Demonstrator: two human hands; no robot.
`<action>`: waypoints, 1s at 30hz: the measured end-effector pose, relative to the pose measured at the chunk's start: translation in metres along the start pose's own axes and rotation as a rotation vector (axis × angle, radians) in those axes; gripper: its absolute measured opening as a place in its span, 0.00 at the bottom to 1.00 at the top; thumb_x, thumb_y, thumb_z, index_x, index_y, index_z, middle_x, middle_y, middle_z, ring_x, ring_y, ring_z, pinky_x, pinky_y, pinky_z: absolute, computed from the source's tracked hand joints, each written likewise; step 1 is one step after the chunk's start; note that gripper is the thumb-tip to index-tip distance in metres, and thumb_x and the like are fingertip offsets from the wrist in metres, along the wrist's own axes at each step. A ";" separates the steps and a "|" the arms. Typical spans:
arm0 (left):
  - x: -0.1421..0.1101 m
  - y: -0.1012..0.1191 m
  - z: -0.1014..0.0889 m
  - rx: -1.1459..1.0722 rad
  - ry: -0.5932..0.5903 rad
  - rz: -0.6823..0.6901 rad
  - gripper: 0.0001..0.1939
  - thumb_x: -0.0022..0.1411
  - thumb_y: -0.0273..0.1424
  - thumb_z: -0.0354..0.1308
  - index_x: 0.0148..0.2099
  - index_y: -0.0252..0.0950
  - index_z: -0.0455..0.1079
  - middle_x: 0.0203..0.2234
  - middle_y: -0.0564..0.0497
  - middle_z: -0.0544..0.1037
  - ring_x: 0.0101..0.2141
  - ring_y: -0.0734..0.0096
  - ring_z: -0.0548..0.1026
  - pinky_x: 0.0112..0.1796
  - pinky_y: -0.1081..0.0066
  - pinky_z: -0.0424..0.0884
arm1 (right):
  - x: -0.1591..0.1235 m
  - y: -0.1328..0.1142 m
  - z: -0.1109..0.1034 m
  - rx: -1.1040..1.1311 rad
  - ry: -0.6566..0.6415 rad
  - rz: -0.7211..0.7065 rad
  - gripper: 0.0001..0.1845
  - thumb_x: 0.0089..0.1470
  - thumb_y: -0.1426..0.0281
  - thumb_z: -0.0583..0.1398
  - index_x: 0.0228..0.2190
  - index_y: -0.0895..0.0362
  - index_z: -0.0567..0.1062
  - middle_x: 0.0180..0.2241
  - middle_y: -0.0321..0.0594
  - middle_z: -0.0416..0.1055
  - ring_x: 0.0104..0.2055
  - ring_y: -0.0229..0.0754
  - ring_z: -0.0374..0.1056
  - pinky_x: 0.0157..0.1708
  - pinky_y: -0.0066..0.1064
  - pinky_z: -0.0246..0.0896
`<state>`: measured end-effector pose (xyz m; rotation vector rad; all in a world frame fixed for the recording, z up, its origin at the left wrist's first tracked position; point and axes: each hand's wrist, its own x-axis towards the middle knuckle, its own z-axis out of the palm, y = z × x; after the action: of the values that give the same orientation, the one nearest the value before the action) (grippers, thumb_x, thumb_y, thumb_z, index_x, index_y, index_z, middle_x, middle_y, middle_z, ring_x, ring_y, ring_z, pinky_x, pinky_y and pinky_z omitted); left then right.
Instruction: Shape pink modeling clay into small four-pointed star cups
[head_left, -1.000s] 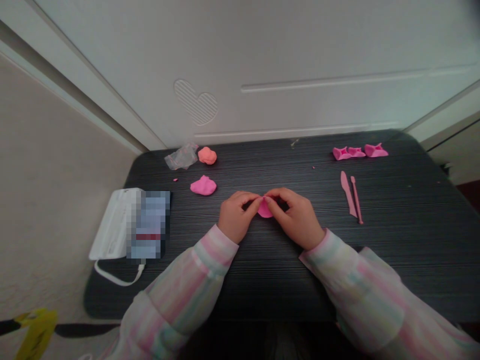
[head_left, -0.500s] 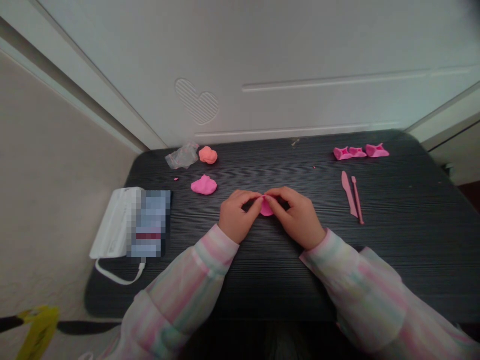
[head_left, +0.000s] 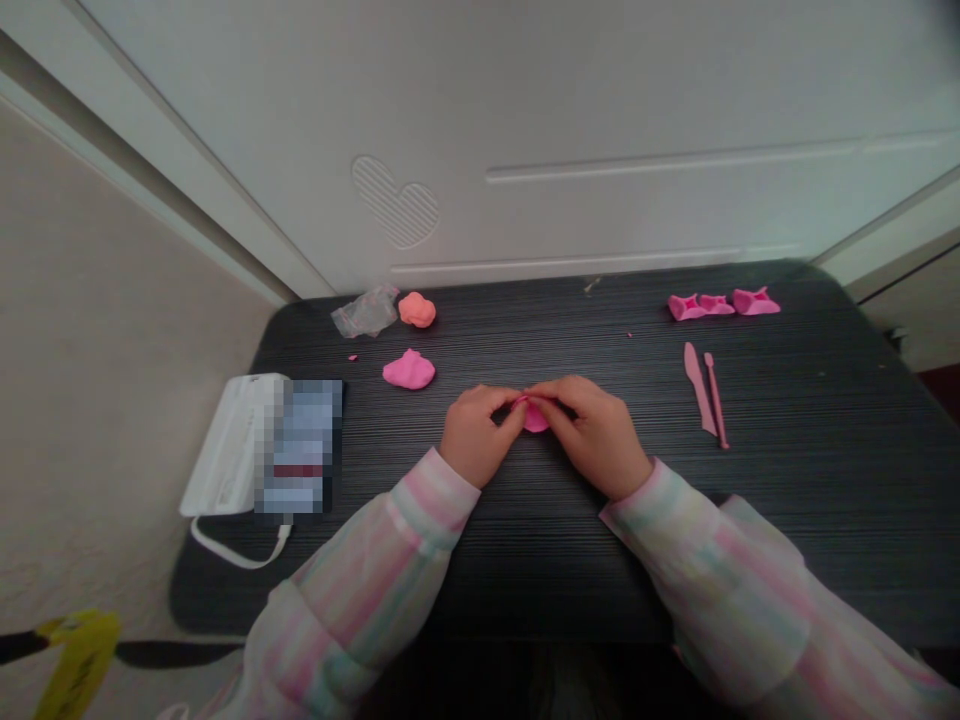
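Note:
Between my fingertips, over the middle of the dark table, is a small flat piece of pink modelling clay (head_left: 535,418). My left hand (head_left: 482,432) pinches its upper left edge between thumb and fingers. From the other side my right hand (head_left: 596,435) pinches the upper right edge, its fingertips meeting those of the left. The fingers cover the top of the piece; its rounded lower part shows below the thumbs. A bigger lump of pink clay (head_left: 409,370) lies to the left of my left hand, apart from it.
An orange clay lump (head_left: 417,310) and a clear plastic bag (head_left: 366,312) lie at the back left. Shaped pink clay pieces (head_left: 756,301) sit back right, above a pink plastic knife (head_left: 699,388) and a thin pink stick tool (head_left: 716,400). A phone (head_left: 300,445) and white power bank (head_left: 234,445) lie left.
My left hand has shifted very slightly down and its fingertips have moved a little on the clay's top edge. Everything else on the table stays where it was.

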<state>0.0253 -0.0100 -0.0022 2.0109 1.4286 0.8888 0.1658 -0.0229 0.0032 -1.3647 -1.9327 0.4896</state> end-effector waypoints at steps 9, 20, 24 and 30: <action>-0.001 -0.001 0.000 -0.012 0.027 -0.027 0.07 0.54 0.32 0.52 0.32 0.37 0.71 0.27 0.52 0.77 0.30 0.72 0.73 0.35 0.71 0.67 | 0.001 0.001 0.000 -0.125 0.057 0.023 0.08 0.50 0.67 0.54 0.30 0.54 0.72 0.31 0.37 0.73 0.35 0.41 0.66 0.38 0.36 0.55; 0.002 -0.002 0.001 0.079 -0.007 0.003 0.07 0.51 0.29 0.54 0.34 0.36 0.70 0.28 0.52 0.75 0.32 0.71 0.70 0.37 0.69 0.65 | 0.001 0.003 0.003 -0.123 -0.034 0.106 0.09 0.50 0.65 0.54 0.31 0.54 0.71 0.30 0.36 0.72 0.34 0.41 0.65 0.38 0.36 0.51; 0.003 -0.005 0.000 0.183 -0.061 0.005 0.06 0.51 0.30 0.54 0.33 0.37 0.69 0.28 0.52 0.75 0.34 0.67 0.68 0.37 0.66 0.63 | 0.001 0.006 0.004 -0.160 -0.051 0.151 0.11 0.48 0.63 0.55 0.33 0.55 0.71 0.30 0.37 0.72 0.35 0.42 0.64 0.38 0.37 0.49; 0.004 -0.005 0.001 0.253 -0.091 -0.011 0.07 0.52 0.34 0.53 0.29 0.36 0.69 0.27 0.51 0.74 0.33 0.66 0.66 0.36 0.65 0.61 | 0.002 0.005 0.006 -0.232 -0.070 0.166 0.09 0.47 0.64 0.55 0.29 0.55 0.72 0.28 0.37 0.70 0.34 0.42 0.63 0.36 0.36 0.46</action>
<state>0.0235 -0.0042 -0.0054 2.1931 1.5631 0.6283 0.1641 -0.0186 -0.0034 -1.6859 -1.9899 0.4057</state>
